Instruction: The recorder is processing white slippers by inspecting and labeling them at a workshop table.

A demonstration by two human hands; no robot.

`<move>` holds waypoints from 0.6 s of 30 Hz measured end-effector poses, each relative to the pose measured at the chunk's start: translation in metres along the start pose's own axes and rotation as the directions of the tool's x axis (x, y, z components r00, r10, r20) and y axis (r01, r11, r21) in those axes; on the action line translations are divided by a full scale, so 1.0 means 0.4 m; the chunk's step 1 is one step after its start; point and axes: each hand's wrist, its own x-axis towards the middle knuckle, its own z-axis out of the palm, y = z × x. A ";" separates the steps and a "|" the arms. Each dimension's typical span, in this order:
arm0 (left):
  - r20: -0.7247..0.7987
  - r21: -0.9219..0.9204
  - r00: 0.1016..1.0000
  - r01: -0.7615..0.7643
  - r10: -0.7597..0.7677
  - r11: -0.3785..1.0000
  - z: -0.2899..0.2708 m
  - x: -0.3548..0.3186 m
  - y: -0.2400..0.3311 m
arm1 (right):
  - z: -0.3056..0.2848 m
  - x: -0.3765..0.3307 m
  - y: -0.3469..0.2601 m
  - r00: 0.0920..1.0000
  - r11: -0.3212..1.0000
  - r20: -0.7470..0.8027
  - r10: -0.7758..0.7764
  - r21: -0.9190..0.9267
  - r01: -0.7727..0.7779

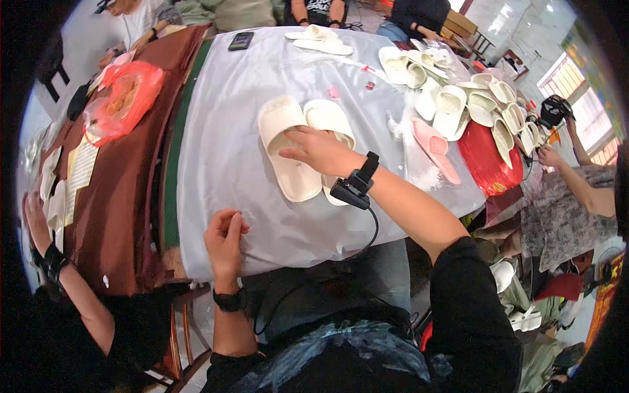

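Slippers [308, 141], a cream pair, lying side by side sole-down straight ahead of the right hand [319, 152], whose spread fingers rest flat on the nearer ends of both, pressing rather than gripping. Left hand [225, 241] back toward the body and to the left of that, fingertips pinched shut on a fold of the white cloth [216, 164] near the table edge, holding nothing else as far as can be told. Step in hand, by the look of it: squaring the pair up together, steadying the sheet meanwhile. Next move would seem to call for a firmer grasp across both straps, or a nudge to bring the toes level. Beyond the right hand and off to its right, a heap of more pale slippers [458, 98], one pink slipper [434, 148] and a red bag [488, 160]. Far left of the left hand, brown cloth [124, 190] with an orange plastic bag [123, 98]. Dark phone [240, 40] at the far edge. Other people seated around; bright windows to the right.
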 end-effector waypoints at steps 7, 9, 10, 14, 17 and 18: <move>-0.016 0.023 1.000 0.013 -0.013 1.000 0.006 0.000 -0.007 | -0.217 -0.057 0.094 0.980 0.999 -0.198 -0.034 0.023 0.040; -0.030 0.003 0.999 0.019 -0.019 1.000 0.009 -0.002 -0.008 | -0.303 -0.072 0.160 0.963 0.994 -0.250 -0.102 -0.064 0.089; -0.025 -0.001 1.000 0.006 -0.006 1.000 0.011 -0.002 -0.008 | -0.343 -0.085 0.199 0.959 0.993 -0.264 -0.101 -0.090 0.079; -0.010 0.043 1.000 -0.010 0.011 0.999 0.013 -0.005 -0.003 | -0.513 -0.149 0.408 0.891 0.947 -0.328 0.314 0.047 -0.317; -0.029 0.103 0.999 0.016 -0.013 0.995 0.017 -0.003 -0.004 | -0.667 -0.208 0.597 0.839 0.943 -0.497 0.224 -0.107 -0.315; -0.040 0.111 0.999 0.009 -0.004 0.994 0.016 -0.004 -0.004 | -0.707 -0.230 0.658 0.800 0.924 -0.550 0.238 -0.126 -0.361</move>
